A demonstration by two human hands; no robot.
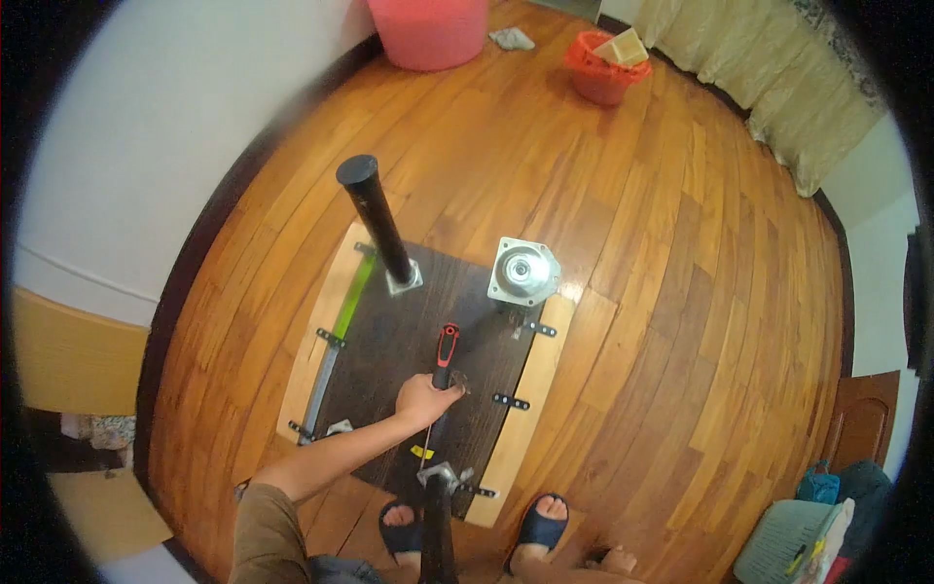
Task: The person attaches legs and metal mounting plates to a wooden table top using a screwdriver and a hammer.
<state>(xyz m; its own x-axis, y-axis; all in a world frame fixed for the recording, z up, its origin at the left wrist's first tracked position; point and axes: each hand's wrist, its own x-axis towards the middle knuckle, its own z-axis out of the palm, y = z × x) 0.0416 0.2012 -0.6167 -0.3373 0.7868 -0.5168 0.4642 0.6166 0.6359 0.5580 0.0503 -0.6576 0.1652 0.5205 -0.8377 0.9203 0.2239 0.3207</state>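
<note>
We see a red-and-black screwdriver [447, 348] over the near half of a dark board [452, 282], its butt pointing toward the far edge and its thin shaft running down to a metal plate [444, 470] at the near edge. Our left hand [425, 399] is wrapped around the lower part of the handle, the forearm crossing the near left corner. A black leg [438, 540] rises from that plate toward us. We judge the step in hand to be screw work on this leg's plate; the next move would call for the tip square in a screw head and steady pressure as we turn. Some skin shows at the lower rim, but we cannot tell whether it is our right hand, nor what that hand is doing.

Farther out, another black leg [379, 219] stands at the far left corner, and a square metal flange [520, 271] faces up at the far right corner. Pale wood strips [535, 370] flank both side edges, joined by black brackets [511, 401]. Beyond the far edge, a red basket [595, 83] sits on the floor.
</note>
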